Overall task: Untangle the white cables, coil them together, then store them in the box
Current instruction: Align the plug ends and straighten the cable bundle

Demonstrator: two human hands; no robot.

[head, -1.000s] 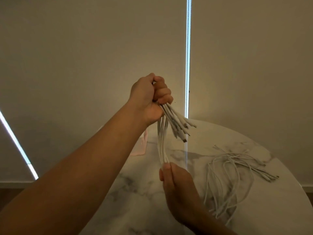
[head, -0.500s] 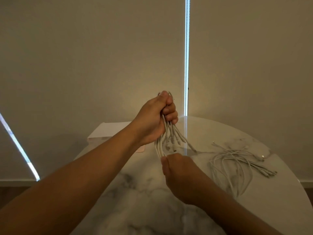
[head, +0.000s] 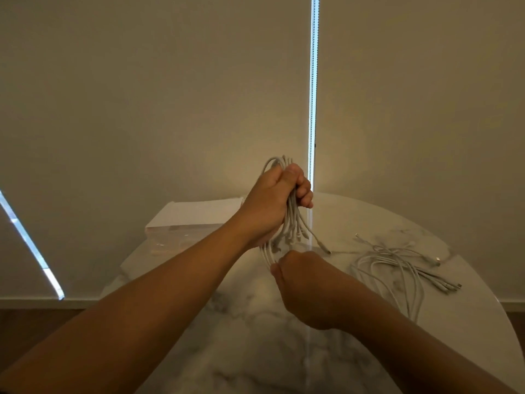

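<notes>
Lowered since a second ago, left hand (head: 271, 204) clenched round cable bundle (head: 292, 223), bundle upright above marble table (head: 341, 354), loop over fist, plugs hanging, right hand (head: 308, 287) pinching its lower strands, loose cables (head: 397, 270) lying right.

No text, label, brand, number or sign can be read anywhere.

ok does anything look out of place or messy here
A second bunch of white cables lies loose on the right side of the marble table, loops sprawled and plug ends fanned out, neither coiled nor in the box. The bundle in the grip of the left hand has plug ends dangling unevenly. Nothing looks damaged.
</notes>
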